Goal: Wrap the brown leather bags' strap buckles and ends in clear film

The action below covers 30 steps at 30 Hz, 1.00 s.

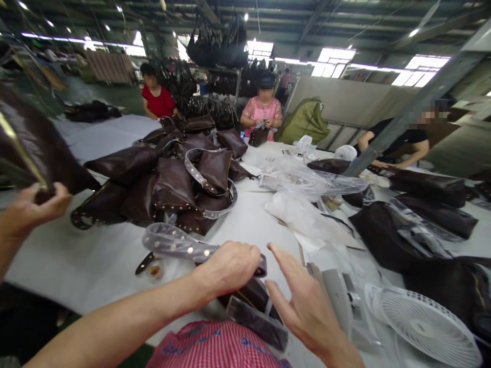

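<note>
Hands apart: the left hand is closed around a studded brown leather strap sleeved in clear plastic, while the right hand is open, fingers spread, holding nothing, just beside it. Both are over a white surface; a co-worker's hand grips a dark brown leather bag.

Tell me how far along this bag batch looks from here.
Seemingly done: the studded brown leather bags heaped mid-table. In hand: the left hand grips a plastic-sleeved studded strap; the right hand is open. Still left, perhaps: more dark bags and loose clear plastic on the right; the amount is unclear.
</note>
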Tool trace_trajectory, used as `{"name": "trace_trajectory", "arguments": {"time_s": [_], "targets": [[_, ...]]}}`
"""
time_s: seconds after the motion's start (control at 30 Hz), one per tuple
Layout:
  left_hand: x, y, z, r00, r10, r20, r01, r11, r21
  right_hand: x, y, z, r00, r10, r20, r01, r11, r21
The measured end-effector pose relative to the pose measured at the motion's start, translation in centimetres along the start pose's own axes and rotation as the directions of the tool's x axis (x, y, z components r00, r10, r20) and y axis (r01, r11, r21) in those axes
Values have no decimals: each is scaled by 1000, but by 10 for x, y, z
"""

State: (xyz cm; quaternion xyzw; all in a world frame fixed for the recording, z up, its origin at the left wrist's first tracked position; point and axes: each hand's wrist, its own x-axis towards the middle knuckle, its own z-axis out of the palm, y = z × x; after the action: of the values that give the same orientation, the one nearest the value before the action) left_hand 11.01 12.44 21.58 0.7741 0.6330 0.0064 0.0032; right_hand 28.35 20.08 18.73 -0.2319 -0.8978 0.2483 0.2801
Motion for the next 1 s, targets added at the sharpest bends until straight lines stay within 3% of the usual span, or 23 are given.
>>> {"name": "trace_trajectory", "arguments": {"time_s": [0.07,0.13,0.23,0.33,0.43,0.53,0.6,0.67,0.77,0.83,0.87,0.93,1.0], "targets": [[4,4,7,998,21,-58,-15,993,114,1,-11,17,999,-41,-13,37,972,-232],[5,7,17,994,-8,-106,27,984,177,5,-15,36,998,-12,-68,-14,929,-370],[5,9,29,989,-60,-132,89,971,222,13,-10,54,999,-1,-51,-19,923,-384],[8,6,32,992,-105,-73,116,979,165,22,-1,62,999,37,25,-28,953,-302],[15,0,27,976,-219,-23,218,976,-19,28,6,71,994,107,-23,-110,961,-255],[17,-5,25,943,-333,-27,295,866,-403,29,12,82,976,136,-169,-162,974,-157],[15,-4,30,938,-343,-46,227,708,-669,28,16,88,954,154,-256,-179,981,-77],[12,1,40,931,-348,-105,116,557,-822,27,21,92,935,164,-316,-175,985,-5],[12,7,59,855,-478,-198,47,454,-890,28,27,92,904,189,-384,-177,982,68],[15,7,67,827,-518,-217,94,509,-855,29,28,88,902,199,-384,-182,980,80],[16,6,69,847,-489,-207,139,581,-802,29,28,84,919,179,-352,-166,984,68],[17,1,66,929,-344,-139,192,766,-613,27,25,74,968,90,-236,-99,995,-25],[18,-3,57,978,-198,-63,159,908,-388,26,21,63,995,24,-101,-43,982,-183]]}}
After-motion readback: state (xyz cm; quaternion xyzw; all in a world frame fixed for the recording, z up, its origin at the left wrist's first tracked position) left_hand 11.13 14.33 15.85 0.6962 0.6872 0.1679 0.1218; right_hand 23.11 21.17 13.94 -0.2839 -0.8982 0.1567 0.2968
